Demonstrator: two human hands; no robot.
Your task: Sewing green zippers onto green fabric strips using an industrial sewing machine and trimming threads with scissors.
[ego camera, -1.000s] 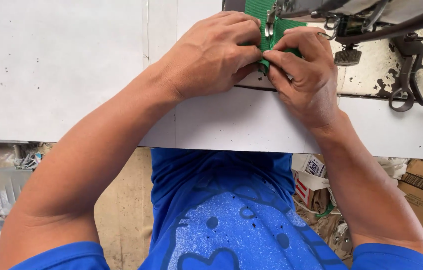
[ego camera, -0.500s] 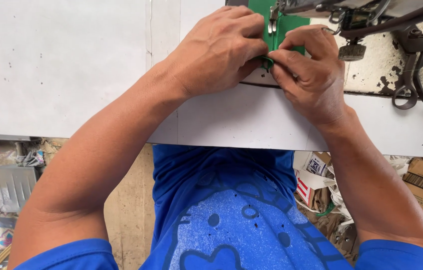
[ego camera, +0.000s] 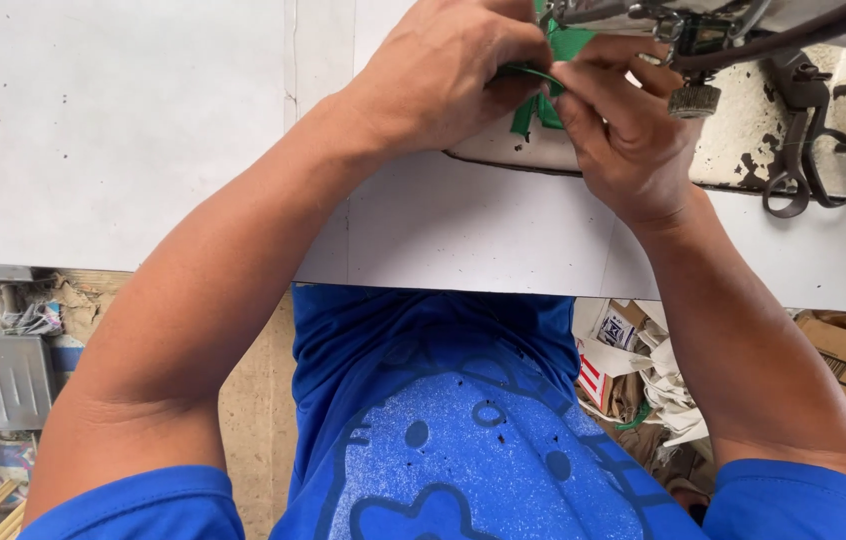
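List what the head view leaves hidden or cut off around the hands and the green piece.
- Green strip: mostly covered by the left hand and right hand; its full shape is unclear.
- Sewing machine: cut by the top edge; the needle point cannot be made out.
- Fingertips of both hands: folded over each other, so the exact grip is hidden.
- Scissors: blades lost among machine parts.

White table (ego camera: pixel 123 130) (speckled, seamed) under a worn sewing machine (ego camera: pixel 803 110).
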